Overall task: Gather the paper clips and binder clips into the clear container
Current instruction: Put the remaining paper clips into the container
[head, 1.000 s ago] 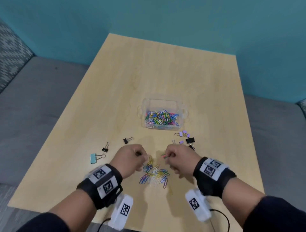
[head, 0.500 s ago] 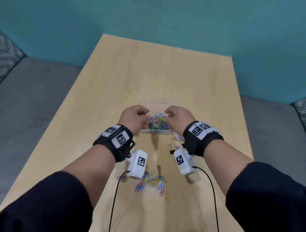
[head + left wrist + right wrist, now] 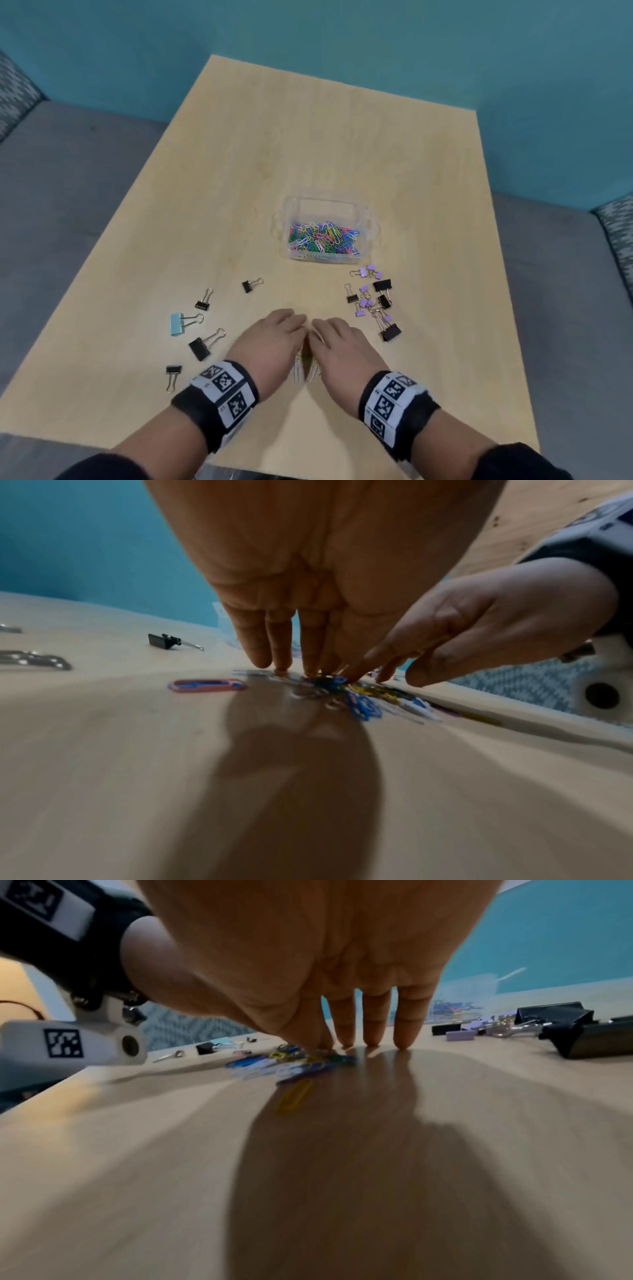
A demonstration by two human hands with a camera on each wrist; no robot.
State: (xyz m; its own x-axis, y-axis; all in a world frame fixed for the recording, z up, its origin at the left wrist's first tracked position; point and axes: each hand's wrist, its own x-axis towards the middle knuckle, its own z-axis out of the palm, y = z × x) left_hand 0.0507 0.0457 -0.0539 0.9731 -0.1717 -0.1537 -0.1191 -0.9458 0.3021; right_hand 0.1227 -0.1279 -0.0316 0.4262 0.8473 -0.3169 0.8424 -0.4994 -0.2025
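Note:
The clear container [image 3: 328, 202] stands mid-table, part-filled with coloured paper clips [image 3: 323, 236]. My left hand [image 3: 286, 323] and right hand [image 3: 330, 330] lie side by side nearer the front edge, fingers straight, tips down on a small pile of loose paper clips [image 3: 359, 704], which is mostly hidden under them in the head view. A pink clip [image 3: 207, 685] lies just left of the pile and a yellow clip [image 3: 294, 1099] at its near side. Several black binder clips [image 3: 202, 346] and a light blue one [image 3: 178, 323] lie to the left. A cluster of purple and black binder clips [image 3: 375, 301] lies to the right.
The wooden table [image 3: 308, 137] is bare behind the container. Its front edge runs just under my wrists. A grey sofa [image 3: 68, 205] surrounds the table below a teal wall. A lone small black binder clip [image 3: 251, 285] lies between the left group and the container.
Half a second ago both hands were up at the container with a bunch of clips. They have come back toward me and now rest with straight fingers on the remaining pile.

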